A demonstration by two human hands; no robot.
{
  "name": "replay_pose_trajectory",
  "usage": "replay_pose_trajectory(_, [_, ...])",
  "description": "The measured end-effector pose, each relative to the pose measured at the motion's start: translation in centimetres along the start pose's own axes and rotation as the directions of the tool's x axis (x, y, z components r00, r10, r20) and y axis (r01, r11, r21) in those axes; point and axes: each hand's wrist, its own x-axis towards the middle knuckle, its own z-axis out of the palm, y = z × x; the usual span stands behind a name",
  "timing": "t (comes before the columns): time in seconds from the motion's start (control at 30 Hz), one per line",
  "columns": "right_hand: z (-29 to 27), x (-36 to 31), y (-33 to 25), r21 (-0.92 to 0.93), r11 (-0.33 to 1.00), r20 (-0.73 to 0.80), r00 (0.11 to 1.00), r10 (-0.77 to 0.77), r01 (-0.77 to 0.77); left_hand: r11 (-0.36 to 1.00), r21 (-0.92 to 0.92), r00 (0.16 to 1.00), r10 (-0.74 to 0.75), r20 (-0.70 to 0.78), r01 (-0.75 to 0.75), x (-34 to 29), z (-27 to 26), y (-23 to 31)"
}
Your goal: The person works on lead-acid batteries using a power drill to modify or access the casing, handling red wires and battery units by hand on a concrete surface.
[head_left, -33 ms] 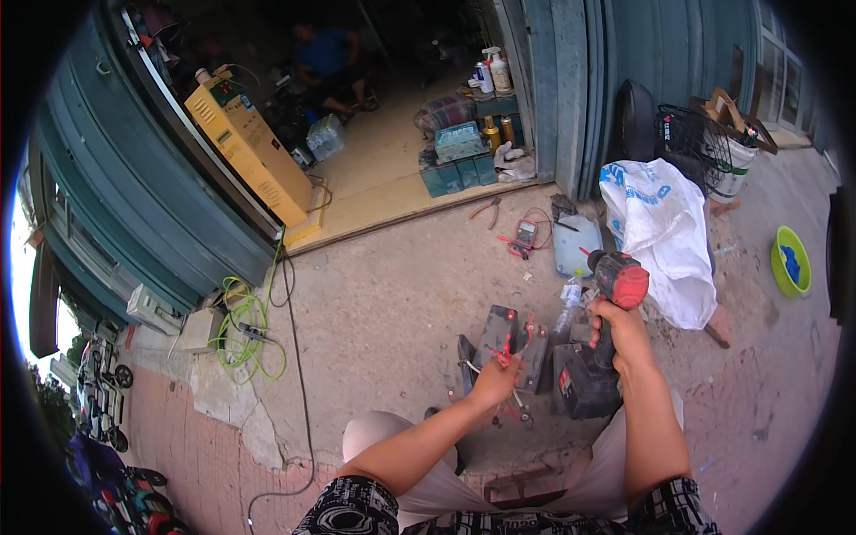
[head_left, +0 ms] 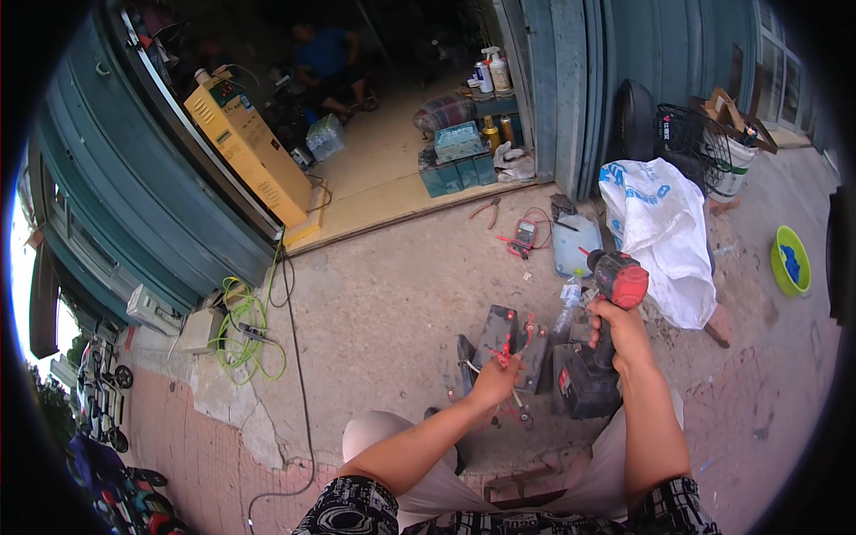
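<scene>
Right hand (head_left: 615, 332) wrapped firmly round the grip of a red-and-black drill (head_left: 621, 278), held up, nose pointing away and a little left! Left hand (head_left: 497, 379), fingers drawn in and pinching at the red leads (head_left: 505, 349), just above the dark batteries (head_left: 497, 328) on the ground in front of the knees; exactly which strand it grips, I cannot tell.

Tight quarters on the right: a black block (head_left: 584, 392) sits directly below the drill, close against the batteries' right side; whether it joins the drill's handle is hard to tell. A clear bottle (head_left: 568, 305) lies just beyond, and the drill's nose overlaps the view near the edge of a pale tray (head_left: 575, 248), with the white sack (head_left: 660, 232) crowding its right side.

Now the left, and here's the room! A broad stretch of concrete (head_left: 374, 312) runs from the batteries across to the black cable (head_left: 303, 383), and up to the doorway's sill (head_left: 401, 218), well apart from both hands. Near that edge lie pliers (head_left: 486, 211) and a red multimeter (head_left: 526, 236).
</scene>
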Motion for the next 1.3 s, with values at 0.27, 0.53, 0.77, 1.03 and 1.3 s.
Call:
replay_pose_trajectory(0.27, [-0.3, 0.1, 0.2, -0.016, 1.000, -0.001, 1.000, 0.001, -0.001, 1.000, 0.009, 1.000, -0.022, 0.009, 0.022, -0.4, 0.3, 0.3])
replay_pose_trajectory(0.53, [-0.2, 0.2, 0.4, -0.027, 1.000, -0.006, 1.000, 0.002, -0.002, 1.000, 0.007, 0.998, -0.027, 0.060, 0.026, -0.6, 0.5, 0.3])
replay_pose_trajectory(0.77, [-0.3, 0.7, 1.3, -0.065, 0.998, -0.016, 1.000, 0.020, -0.021, 1.000, 0.012, 0.996, -0.028, 0.082, 0.027, -0.6, 0.5, 0.2])
replay_pose_trajectory(1.03, [0.4, 0.4, 1.5, -0.059, 0.998, -0.021, 0.999, 0.038, -0.040, 0.995, -0.043, 0.991, -0.079, 0.108, 0.084, -0.6, 0.5, 0.0])
replay_pose_trajectory(1.3, [0.4, 0.7, 2.0, -0.082, 0.995, 0.002, 0.998, 0.060, -0.059, 0.986, -0.066, 0.985, -0.148, 0.086, 0.154, -1.0, 0.5, 0.1])
